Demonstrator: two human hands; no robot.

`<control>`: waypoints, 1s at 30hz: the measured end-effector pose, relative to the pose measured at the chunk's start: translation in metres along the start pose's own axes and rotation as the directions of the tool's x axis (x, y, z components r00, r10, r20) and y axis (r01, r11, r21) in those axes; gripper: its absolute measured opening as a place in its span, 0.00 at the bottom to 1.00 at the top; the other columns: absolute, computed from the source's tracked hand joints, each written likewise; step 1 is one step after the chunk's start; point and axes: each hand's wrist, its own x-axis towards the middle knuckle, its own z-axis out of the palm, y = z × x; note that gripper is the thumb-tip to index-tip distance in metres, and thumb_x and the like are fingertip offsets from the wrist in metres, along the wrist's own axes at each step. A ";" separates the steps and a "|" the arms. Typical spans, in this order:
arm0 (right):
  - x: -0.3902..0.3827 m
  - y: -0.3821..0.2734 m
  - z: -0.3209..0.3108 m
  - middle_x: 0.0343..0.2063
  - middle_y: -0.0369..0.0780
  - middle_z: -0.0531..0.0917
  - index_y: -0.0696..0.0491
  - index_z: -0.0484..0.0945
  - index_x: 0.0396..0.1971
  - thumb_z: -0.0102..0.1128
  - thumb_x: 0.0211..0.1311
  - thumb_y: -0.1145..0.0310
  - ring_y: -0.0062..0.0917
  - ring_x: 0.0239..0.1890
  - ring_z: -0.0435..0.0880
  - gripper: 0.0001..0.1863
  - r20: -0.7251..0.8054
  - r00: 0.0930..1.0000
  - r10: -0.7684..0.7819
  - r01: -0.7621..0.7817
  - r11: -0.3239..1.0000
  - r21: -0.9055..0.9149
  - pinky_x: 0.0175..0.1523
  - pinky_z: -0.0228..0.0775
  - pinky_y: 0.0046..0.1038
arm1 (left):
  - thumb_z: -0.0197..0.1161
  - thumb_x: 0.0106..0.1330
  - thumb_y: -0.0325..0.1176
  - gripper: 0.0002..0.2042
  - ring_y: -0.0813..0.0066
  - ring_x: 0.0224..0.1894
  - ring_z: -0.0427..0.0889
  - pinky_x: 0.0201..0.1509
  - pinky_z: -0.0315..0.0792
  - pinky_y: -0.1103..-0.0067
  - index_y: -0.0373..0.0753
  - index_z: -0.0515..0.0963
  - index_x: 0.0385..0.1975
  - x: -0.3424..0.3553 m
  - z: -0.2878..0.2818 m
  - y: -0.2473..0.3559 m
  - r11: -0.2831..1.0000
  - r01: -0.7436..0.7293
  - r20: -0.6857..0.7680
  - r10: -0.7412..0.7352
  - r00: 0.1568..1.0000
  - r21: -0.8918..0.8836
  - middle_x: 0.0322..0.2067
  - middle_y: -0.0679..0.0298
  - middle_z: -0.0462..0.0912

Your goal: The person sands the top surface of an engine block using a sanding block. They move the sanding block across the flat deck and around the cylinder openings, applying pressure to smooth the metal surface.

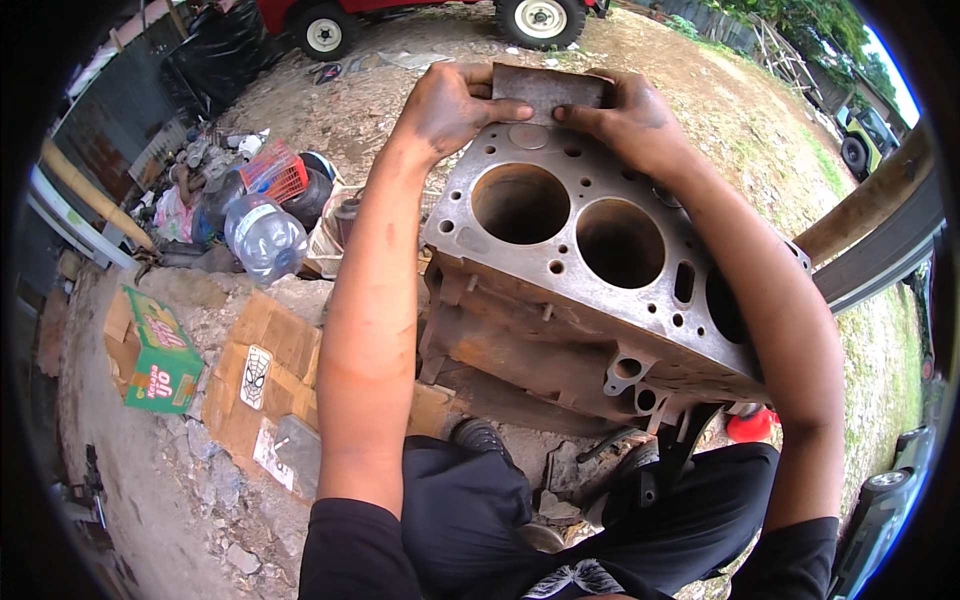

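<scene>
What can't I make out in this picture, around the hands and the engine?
All in the head view:
- Back of the flat plate: faces away from the camera.
- Some fingertips of the left hand and right hand: behind that plate.
- Part of the engine block: covered by the right forearm.
- Top of the red truck: cut off by the picture's upper edge.

My left hand [452,110] and right hand [635,115] grip a dark sheet [545,90] at the far end of the block [585,335]; a green box [163,365] sits left.
</scene>
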 end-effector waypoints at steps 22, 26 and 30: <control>0.006 0.010 -0.004 0.30 0.35 0.92 0.47 0.93 0.47 0.78 0.65 0.55 0.19 0.22 0.85 0.16 0.121 0.993 -0.001 -0.001 1.000 0.018 0.27 0.77 0.29 | 0.84 0.59 0.26 0.14 0.82 0.37 0.86 0.44 0.80 0.79 0.34 0.92 0.44 0.000 -0.008 0.011 0.989 -0.054 0.081 0.043 0.996 0.140 0.35 0.64 0.93; 0.004 0.002 0.000 0.31 0.37 0.92 0.47 0.94 0.46 0.79 0.64 0.54 0.21 0.23 0.85 0.16 0.136 0.989 0.057 -0.061 0.998 0.031 0.27 0.77 0.29 | 0.85 0.57 0.29 0.14 0.79 0.38 0.87 0.46 0.80 0.76 0.36 0.93 0.43 0.000 -0.019 0.018 0.947 -0.060 0.136 0.017 0.991 0.314 0.35 0.63 0.94; 0.008 0.007 -0.003 0.32 0.39 0.92 0.47 0.95 0.46 0.79 0.64 0.54 0.23 0.24 0.86 0.16 0.131 0.989 0.071 -0.072 0.997 0.006 0.27 0.77 0.28 | 0.85 0.56 0.32 0.17 0.77 0.39 0.89 0.49 0.81 0.74 0.38 0.94 0.46 0.009 -0.012 0.019 0.917 -0.063 0.103 0.024 0.994 0.395 0.38 0.57 0.95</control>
